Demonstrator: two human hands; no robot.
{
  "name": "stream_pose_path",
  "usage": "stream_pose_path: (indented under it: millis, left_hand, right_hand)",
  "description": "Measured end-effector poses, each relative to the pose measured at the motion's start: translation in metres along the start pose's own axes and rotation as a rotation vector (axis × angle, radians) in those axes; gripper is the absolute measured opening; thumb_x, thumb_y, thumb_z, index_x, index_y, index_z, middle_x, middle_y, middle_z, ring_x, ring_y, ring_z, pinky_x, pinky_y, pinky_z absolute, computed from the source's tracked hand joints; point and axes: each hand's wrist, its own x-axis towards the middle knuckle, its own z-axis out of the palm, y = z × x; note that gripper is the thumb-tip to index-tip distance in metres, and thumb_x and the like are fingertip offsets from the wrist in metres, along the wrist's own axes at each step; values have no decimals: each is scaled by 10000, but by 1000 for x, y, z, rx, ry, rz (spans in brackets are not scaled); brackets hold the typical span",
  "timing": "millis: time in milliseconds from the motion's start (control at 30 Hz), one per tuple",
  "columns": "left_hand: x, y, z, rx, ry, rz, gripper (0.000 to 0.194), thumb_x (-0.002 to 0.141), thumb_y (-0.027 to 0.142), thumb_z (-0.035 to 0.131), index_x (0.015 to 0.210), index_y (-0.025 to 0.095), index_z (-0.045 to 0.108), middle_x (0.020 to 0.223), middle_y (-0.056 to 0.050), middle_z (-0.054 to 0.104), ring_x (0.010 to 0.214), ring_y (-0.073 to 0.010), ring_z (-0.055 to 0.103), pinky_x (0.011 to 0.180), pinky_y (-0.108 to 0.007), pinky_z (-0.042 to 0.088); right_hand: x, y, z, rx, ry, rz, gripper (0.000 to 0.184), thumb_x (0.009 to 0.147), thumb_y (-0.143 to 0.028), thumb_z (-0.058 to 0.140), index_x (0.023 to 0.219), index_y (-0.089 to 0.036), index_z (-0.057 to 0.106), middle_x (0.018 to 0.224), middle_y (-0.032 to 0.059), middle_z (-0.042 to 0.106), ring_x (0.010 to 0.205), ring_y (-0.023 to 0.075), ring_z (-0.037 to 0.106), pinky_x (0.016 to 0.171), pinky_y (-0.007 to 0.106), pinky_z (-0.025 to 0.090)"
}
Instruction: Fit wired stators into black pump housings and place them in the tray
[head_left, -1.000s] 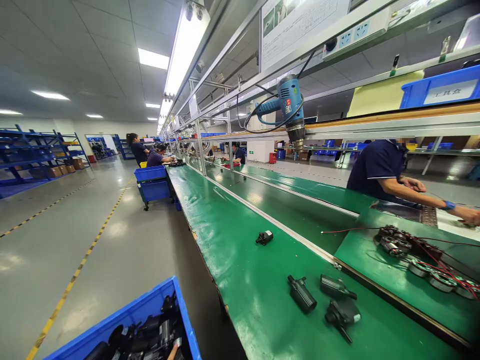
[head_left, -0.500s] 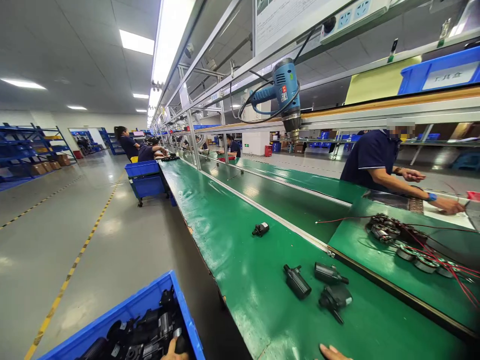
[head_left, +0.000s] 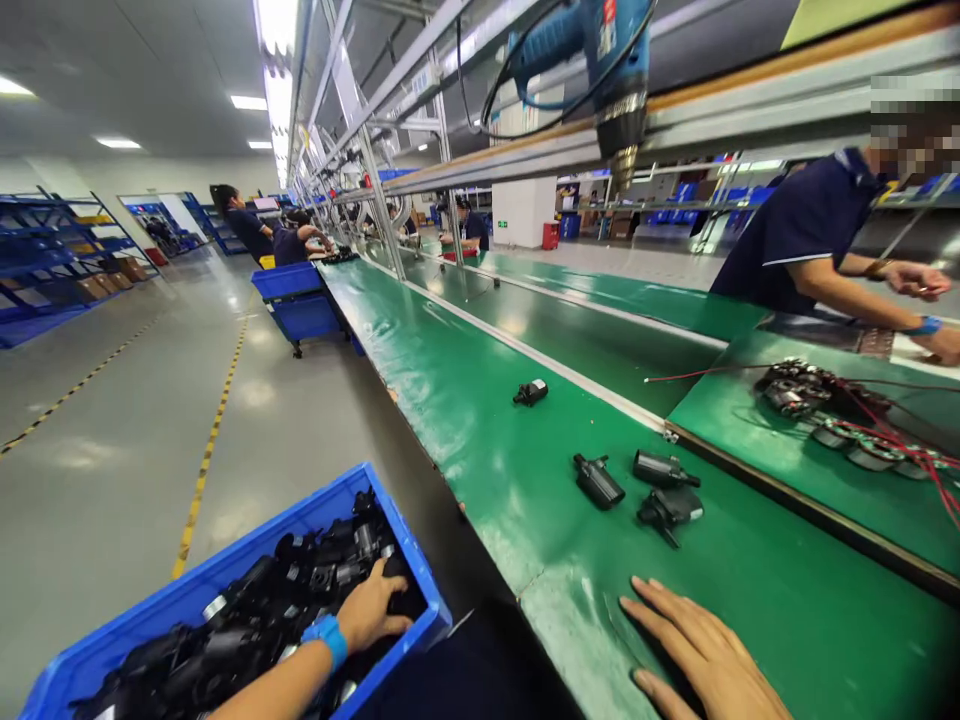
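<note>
My left hand (head_left: 369, 612) reaches into the blue bin (head_left: 436, 612) at the lower left, a blue band on its wrist. Its thumb and fingers are curled around a black motor pump (head_left: 407, 598) near the bin's right end; the fingertips are partly hidden. My right hand (head_left: 701, 645) lies open on the green bench top, fingers spread, holding nothing. Just beyond it lie three black motor pumps: one on the left (head_left: 598, 482), another at the back right (head_left: 666, 468) and a third in front (head_left: 670, 512). A smaller-looking pump (head_left: 531, 392) lies farther up the bench.
Many black pumps (head_left: 247, 640) fill the bin. A blue power tool (head_left: 619, 70) hangs above the bench. Across it, a co-worker (head_left: 810, 230) works near coils with red wires (head_left: 874, 450). A blue cart (head_left: 300, 300) stands by the bench farther off.
The view has tilted down, showing more of the bin and both hands. My left hand stays among the pumps; the right still rests on the bench. The co-worker's arms have shifted slightly.
</note>
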Motion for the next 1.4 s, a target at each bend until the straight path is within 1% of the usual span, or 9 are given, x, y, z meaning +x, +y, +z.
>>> stream_pose_path:
  millis: [267,400,500,633,833,1033,1200,1300,1400]
  left_hand:
    - [-33,-29,-16,-94,161,44,526,780,553,726,1207,250,689,1267,-90,534,1096,-273,669,997,-348,524]
    - [-58,-52,-57,-85,300,36,543,821,600,669,1240,253,677,1276,-102,504,1162,-317,625,1043,-440,510]
    - [-61,-38,-106,-66,527,145,569,812,689,635,1215,291,690,1267,-103,509,1194,-357,576,1033,-536,506]
    - [-41,59,-157,-32,723,564,486,795,670,682,1162,354,726,1262,-98,515,1154,-335,562,993,-529,532]
    - [-1,246,-167,-18,291,1112,437,787,468,799,1194,332,714,1442,-106,373,1248,-302,553,1060,-436,508]
    - [45,324,-168,-10,130,1169,706,722,536,835,1363,351,605,1531,-135,297,1287,-368,574,1064,-489,508]
    - [41,284,-212,-36,91,1156,935,743,601,791,1535,301,396,1690,-173,-61,1545,-448,144,1185,-545,347]
    - [25,207,-237,-29,214,872,866,825,648,685,1551,332,334,1698,-125,92,1556,-361,171,1213,-503,315]
    - [5,106,-229,20,266,465,763,917,647,545,1548,299,295,1581,-136,361,1420,-313,443,1157,-483,398]
  right_hand:
    - [-3,-7,-6,114,-29,57,585,936,-527,605,1476,-334,491,1518,37,514,1318,305,566,993,476,568]
    - [-3,-7,-6,128,-35,78,577,940,-508,611,1477,-343,479,1519,39,512,1324,301,558,1003,488,559]
    - [-3,-9,-9,165,-87,104,530,962,-486,592,1464,-353,488,1531,35,498,1358,286,526,1052,497,526]
    - [1,-11,-15,228,-164,171,494,999,-480,537,1469,-342,478,1561,43,459,1412,267,462,1119,509,467]
    - [5,-14,-24,291,-203,194,476,1013,-499,499,1462,-340,483,1565,50,455,1423,265,448,1145,527,434]
    - [4,-12,-25,281,-187,180,479,1006,-493,519,1459,-342,488,1553,50,470,1407,261,466,1130,498,454]
    - [-2,-8,-15,218,-125,112,507,978,-467,575,1464,-347,491,1542,49,485,1376,277,503,1084,489,491]
    - [-5,-3,-7,177,-68,78,556,951,-498,601,1474,-354,481,1532,42,496,1339,298,537,1029,492,524]
    - [-9,1,2,166,-39,58,593,938,-542,592,1486,-357,464,1541,29,484,1326,316,542,1001,498,528]
